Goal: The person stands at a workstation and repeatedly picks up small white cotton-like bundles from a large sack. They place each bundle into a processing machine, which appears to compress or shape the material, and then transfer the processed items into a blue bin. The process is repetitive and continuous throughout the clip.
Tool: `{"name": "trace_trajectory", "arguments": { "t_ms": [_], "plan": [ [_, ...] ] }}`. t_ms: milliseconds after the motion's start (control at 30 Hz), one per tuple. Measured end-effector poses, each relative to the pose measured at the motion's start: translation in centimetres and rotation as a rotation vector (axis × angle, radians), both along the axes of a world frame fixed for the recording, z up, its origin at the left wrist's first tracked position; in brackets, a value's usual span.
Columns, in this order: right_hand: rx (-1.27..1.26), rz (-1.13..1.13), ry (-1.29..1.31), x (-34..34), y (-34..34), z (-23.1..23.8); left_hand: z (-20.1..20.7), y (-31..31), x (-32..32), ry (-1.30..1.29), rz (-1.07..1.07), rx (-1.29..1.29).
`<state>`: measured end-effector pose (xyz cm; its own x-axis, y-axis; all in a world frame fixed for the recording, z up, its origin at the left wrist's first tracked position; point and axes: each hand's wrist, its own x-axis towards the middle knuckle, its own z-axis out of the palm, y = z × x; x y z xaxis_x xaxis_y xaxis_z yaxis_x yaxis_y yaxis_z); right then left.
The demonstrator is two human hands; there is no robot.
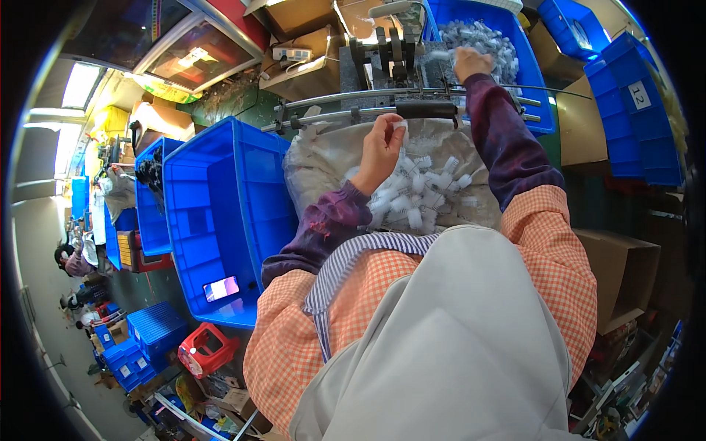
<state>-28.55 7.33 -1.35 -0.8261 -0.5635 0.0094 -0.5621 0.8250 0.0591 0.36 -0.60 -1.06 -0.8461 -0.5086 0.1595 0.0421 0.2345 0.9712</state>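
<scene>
My left hand (379,153) is closed in a pinch over the near side of the metal fixture, with a small translucent plastic piece (401,126) at its fingertips. Below it, a heap of clear ribbed plastic pieces (415,192) lies on a grey plastic sheet (312,165) at my lap. My right hand (472,65) reaches farther out, its fingers curled at the near left part of a blue bin (543,77) full of similar pieces (485,38). A whitish blur (441,55) shows just left of that hand; whatever its fingers hold cannot be made out.
The metal fixture (397,59) has horizontal rods and a black roller (426,109). At left stands a large blue crate (202,220) with a lit phone (221,289) inside. Cardboard boxes (618,275), a red stool (208,350) and stacked blue crates (634,103) surround me.
</scene>
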Motion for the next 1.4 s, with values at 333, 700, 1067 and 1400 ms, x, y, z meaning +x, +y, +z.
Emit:
{"name": "trace_trajectory", "arguments": {
  "t_ms": [333, 700, 1067, 1400],
  "plan": [
    [-0.692, 0.558, -0.861, 9.7, 5.5, 3.6, -0.6, 0.8, -2.8, 0.118, -0.083, 0.483],
    [-0.549, 0.306, 0.117, 3.8, -1.3, -3.1, -4.6, -2.1, 1.0, -0.570, -0.306, -0.993],
    [-0.466, 0.345, 0.135, 2.3, -2.8, -4.8, -6.5, -2.6, 1.2, -0.486, -0.369, -0.758],
    [-0.432, 0.311, 0.064, 2.6, -3.4, -4.0, -5.2, -2.1, 1.8, -0.263, -0.232, -0.714]
  ]
}}
